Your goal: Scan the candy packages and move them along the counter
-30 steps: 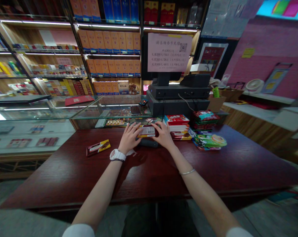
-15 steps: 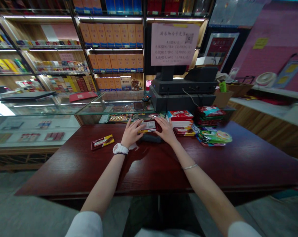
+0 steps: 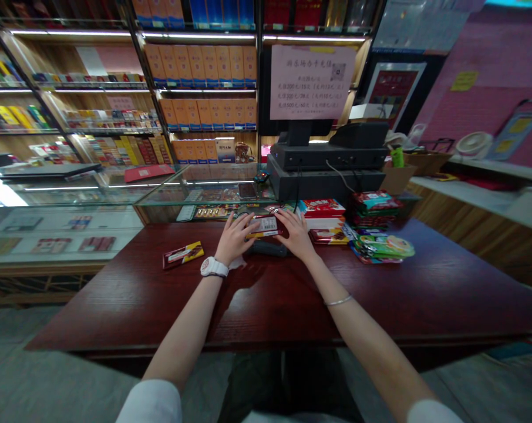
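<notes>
Both my hands hold one flat snack packet (image 3: pixel 266 225) with a white barcode label, just above a dark device (image 3: pixel 266 248) lying on the dark red counter (image 3: pixel 292 294). My left hand (image 3: pixel 235 238), with a white watch at the wrist, grips the packet's left end. Its right end is pinched by my right hand (image 3: pixel 296 235), which has a thin bracelet on the forearm. The fingers of both hands curl round the packet's edges.
A red and yellow chocolate bar (image 3: pixel 183 254) lies to the left on the counter. Stacks of snack packets (image 3: pixel 374 226) stand to the right. A black till with a paper notice (image 3: pixel 312 82) sits behind them. Glass display cases (image 3: pixel 72 200) and stocked shelves fill the left.
The packet and both hands have stayed in place over the dark device. Only the view shifted slightly, tilting down from a second ago.
</notes>
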The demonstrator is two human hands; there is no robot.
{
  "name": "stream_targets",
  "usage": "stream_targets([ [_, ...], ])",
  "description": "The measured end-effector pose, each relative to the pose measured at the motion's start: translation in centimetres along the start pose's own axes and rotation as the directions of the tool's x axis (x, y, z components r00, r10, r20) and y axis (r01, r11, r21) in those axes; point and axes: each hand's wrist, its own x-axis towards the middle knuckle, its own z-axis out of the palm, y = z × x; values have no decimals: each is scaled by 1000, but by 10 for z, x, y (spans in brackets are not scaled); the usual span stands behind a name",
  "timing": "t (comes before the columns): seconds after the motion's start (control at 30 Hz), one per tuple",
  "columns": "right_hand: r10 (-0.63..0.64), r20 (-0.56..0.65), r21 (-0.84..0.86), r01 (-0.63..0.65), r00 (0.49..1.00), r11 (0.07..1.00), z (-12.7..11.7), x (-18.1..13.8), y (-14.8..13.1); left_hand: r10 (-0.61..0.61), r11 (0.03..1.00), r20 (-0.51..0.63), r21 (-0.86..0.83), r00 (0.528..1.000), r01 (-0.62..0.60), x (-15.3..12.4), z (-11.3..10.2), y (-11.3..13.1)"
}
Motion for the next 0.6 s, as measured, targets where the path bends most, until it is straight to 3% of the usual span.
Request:
stream_targets([
  [0.23,-62,29,11,62,998,998,5,-1,-3,-43,997,-47,58,998,46,-3,-1,-8],
  [0.37,-69,49,30,68,996,997,11,-3,-13,-123,987,-112,94,986,134,-6,-2,-16],
  [0.6,-161,291,199,105,943,974,31,-15,-26,-242,963,-144,81,959,256,-14,0,-31],
])
